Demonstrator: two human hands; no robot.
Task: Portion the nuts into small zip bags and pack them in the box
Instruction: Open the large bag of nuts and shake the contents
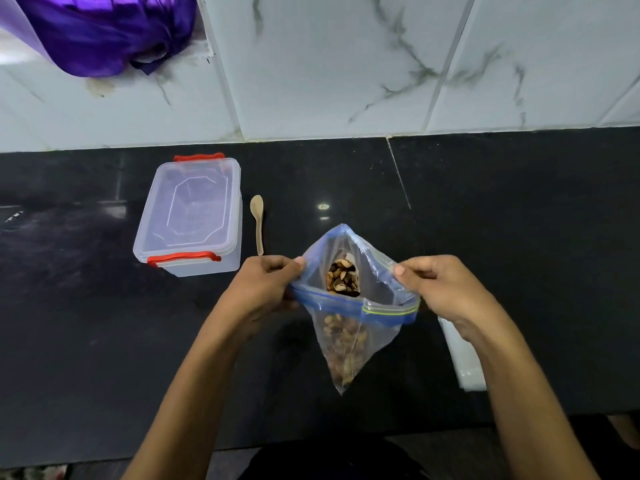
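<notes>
A large clear zip bag (372, 278) with a blue zipper strip hangs in the air above the black counter, its mouth pulled wide. Brown nuts (343, 278) show through the mouth and fill its lower tip. My left hand (263, 289) pinches the bag's left rim and my right hand (446, 289) pinches the right rim. A clear plastic box (194, 213) with red clips stands to the left with its lid on. A small wooden spoon (258, 223) lies beside the box.
A stack of pale flat bags (465, 365) lies on the black counter (519, 220) under my right forearm. A marble-tiled wall (346, 64) rises behind the counter. Purple cloth (104, 29) hangs at the top left.
</notes>
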